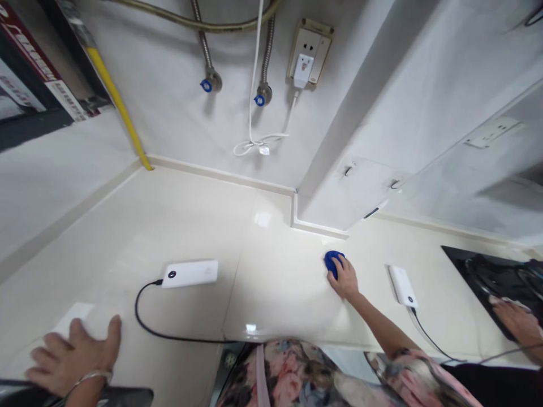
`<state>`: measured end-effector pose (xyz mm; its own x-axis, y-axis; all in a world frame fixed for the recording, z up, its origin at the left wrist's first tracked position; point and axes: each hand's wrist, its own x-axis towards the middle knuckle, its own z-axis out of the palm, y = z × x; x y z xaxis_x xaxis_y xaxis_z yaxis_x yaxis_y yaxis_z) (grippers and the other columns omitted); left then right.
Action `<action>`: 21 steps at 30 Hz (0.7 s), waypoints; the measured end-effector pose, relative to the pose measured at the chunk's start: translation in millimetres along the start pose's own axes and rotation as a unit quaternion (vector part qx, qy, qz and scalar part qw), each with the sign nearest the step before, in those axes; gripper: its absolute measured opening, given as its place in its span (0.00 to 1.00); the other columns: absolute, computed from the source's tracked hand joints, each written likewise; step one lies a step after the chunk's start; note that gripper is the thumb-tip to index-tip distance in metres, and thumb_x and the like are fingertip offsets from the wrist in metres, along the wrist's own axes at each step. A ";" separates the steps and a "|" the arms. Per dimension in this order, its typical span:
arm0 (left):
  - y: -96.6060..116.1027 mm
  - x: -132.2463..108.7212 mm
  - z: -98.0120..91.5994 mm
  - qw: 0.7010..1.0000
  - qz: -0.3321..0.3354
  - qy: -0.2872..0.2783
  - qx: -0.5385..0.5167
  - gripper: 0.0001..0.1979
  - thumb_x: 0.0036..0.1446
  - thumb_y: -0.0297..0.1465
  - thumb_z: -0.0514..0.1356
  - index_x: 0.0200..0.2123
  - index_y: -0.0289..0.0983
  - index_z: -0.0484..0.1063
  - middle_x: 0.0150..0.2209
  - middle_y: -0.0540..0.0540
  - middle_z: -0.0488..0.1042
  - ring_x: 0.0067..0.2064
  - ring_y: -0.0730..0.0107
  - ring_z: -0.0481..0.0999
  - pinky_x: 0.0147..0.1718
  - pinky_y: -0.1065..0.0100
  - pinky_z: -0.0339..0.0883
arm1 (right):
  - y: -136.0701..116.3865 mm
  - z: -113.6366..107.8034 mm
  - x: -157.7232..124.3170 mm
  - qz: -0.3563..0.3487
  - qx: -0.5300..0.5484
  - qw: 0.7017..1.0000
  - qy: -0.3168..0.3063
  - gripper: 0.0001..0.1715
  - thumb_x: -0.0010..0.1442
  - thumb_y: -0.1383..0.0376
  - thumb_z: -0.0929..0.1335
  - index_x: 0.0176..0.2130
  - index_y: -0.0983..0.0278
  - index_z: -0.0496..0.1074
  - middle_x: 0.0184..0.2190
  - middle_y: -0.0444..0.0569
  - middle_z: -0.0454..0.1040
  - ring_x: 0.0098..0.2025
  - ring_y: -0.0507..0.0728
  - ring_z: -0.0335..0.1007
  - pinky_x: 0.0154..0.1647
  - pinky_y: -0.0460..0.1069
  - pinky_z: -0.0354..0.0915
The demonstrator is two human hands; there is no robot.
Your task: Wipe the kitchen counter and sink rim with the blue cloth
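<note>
My right hand (345, 280) presses a blue cloth (333, 261) onto the pale, glossy countertop (271, 277), just in front of the wall corner. The cloth is bunched under my fingers, which partly hide it. At the lower left, my left hand (72, 356) has its fingers spread and holds nothing; a white flat patch (76, 316) shows just beyond it, and I cannot tell what it is. Between my hands lies a white power bank (190, 273) with a black cable plugged into its left end.
A second white power bank (402, 285) with a cable lies to the right. A co-worker's hand (517, 322) rests with a cloth on the black gas stove (500, 277). A yellow pipe (116, 104), two valves and a plugged socket (310, 53) are at the wall.
</note>
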<state>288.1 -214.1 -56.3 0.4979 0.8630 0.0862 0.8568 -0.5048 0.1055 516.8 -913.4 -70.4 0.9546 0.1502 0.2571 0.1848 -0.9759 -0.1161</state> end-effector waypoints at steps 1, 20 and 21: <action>1.1 -3.1 0.5 0.999 0.006 0.017 -0.034 0.49 0.59 0.61 0.31 0.76 0.45 0.51 0.81 0.40 0.41 0.76 0.37 0.48 0.71 0.38 0.44 | -10.1 1.8 10.9 0.066 -0.027 0.997 0.015 0.35 0.66 0.56 0.62 0.65 0.69 0.72 0.69 0.66 0.64 0.70 0.76 0.60 0.71 0.72 0.61; 6.8 -11.2 -10.2 0.998 -0.019 0.017 -0.063 0.45 0.64 0.61 0.36 0.77 0.47 0.53 0.80 0.42 0.45 0.80 0.48 0.42 0.75 0.40 0.41 | -268.9 83.2 235.8 -0.080 0.005 0.996 -0.037 0.39 0.65 0.58 0.64 0.70 0.71 0.68 0.72 0.66 0.60 0.71 0.79 0.52 0.74 0.72 0.51; 5.9 -10.8 -9.5 0.998 -0.018 0.019 -0.060 0.46 0.65 0.61 0.36 0.77 0.45 0.55 0.80 0.40 0.47 0.80 0.47 0.43 0.75 0.40 0.42 | -274.5 86.9 253.5 -0.079 0.004 0.996 -0.039 0.40 0.64 0.58 0.64 0.70 0.71 0.67 0.72 0.66 0.60 0.71 0.80 0.52 0.74 0.72 0.50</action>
<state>286.5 -226.7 -47.2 0.4591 0.8807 0.1167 0.8510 -0.4736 0.2267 728.3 -593.7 -56.7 0.9290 0.3132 0.1972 0.3350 -0.9381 -0.0881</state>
